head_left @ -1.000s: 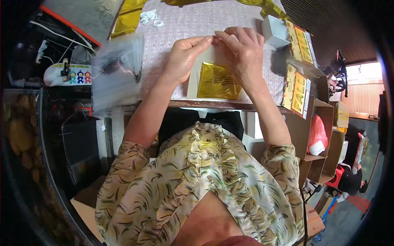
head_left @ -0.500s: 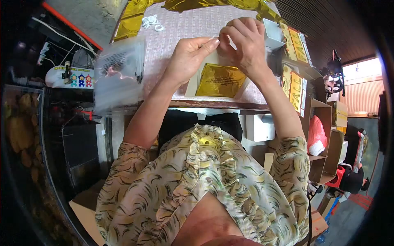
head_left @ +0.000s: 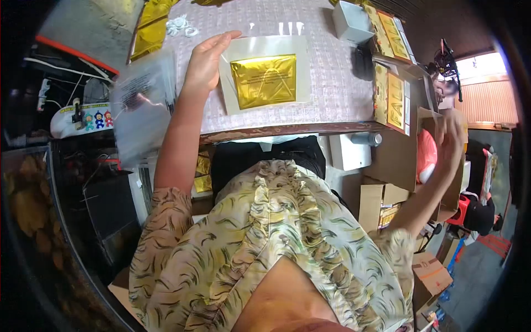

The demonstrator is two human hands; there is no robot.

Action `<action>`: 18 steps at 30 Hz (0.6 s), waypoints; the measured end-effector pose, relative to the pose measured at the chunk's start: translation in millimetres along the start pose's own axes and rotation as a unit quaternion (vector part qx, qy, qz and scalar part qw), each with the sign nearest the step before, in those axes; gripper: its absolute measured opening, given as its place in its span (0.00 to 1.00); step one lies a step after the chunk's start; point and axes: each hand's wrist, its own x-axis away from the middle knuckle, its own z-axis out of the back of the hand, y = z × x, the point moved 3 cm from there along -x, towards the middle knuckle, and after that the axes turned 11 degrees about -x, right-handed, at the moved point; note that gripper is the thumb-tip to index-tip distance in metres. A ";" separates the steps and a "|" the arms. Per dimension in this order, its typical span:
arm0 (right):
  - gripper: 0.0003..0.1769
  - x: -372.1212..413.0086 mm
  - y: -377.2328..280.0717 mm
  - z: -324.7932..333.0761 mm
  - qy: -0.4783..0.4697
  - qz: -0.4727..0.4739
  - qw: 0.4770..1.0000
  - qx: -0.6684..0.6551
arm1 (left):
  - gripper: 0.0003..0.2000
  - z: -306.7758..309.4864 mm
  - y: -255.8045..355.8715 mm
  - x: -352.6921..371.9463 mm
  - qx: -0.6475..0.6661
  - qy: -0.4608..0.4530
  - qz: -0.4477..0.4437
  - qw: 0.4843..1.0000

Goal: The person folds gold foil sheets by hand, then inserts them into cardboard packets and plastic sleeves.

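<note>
My left hand point(head_left: 207, 63) grips the upper left edge of a clear plastic bag point(head_left: 303, 72) with a folded gold foil packet point(head_left: 264, 82) inside, dark printing on its face. The bag lies flat or nearly flat over the patterned tablecloth point(head_left: 337, 83). Far to the right, beyond the table edge, my right hand point(head_left: 451, 133) is raised over an open cardboard box point(head_left: 395, 160); it is blurred, and whether its fingers hold anything is unclear.
Clear printed bags point(head_left: 141, 105) hang at the table's left edge. White rings point(head_left: 181, 26) and gold foil point(head_left: 149, 30) lie at the back left. A white box point(head_left: 352, 22) and boxes marked FALL point(head_left: 391, 99) line the right side.
My right hand has left the bag and swung far right past the table edge. My left hand has moved left and up, still at the bag, which now shows more fully.
</note>
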 end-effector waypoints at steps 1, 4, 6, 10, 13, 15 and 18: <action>0.15 10.4 2.7 42.1 -0.189 -0.025 0.982 -0.004 | 0.16 0.7 -7.2 -5.9 0.003 0.001 0.003 1.000; 0.16 100.3 98.7 92.7 -0.072 -0.211 0.959 -0.172 | 0.18 6.8 -25.9 -22.1 -0.009 0.019 0.029 0.999; 0.36 146.3 164.4 247.4 -0.075 -0.295 0.943 0.138 | 0.21 9.2 -38.0 -31.1 -0.077 0.027 0.041 0.996; 0.48 181.6 147.8 231.8 0.018 -0.307 0.826 0.472 | 0.19 37.6 -50.7 -43.0 -0.477 0.185 -0.192 0.838; 0.38 172.6 116.3 138.7 0.083 -0.431 0.877 0.197 | 0.14 22.8 5.1 -10.5 -0.512 0.133 -0.289 0.798; 0.36 159.9 121.7 122.6 0.102 -0.419 0.898 0.091 | 0.10 19.1 3.5 -6.8 -0.512 -0.006 -0.262 0.818; 0.18 114.4 114.8 56.7 -0.161 -0.275 0.796 0.514 | 0.09 14.5 -4.8 -6.2 -0.544 -0.077 -0.293 0.783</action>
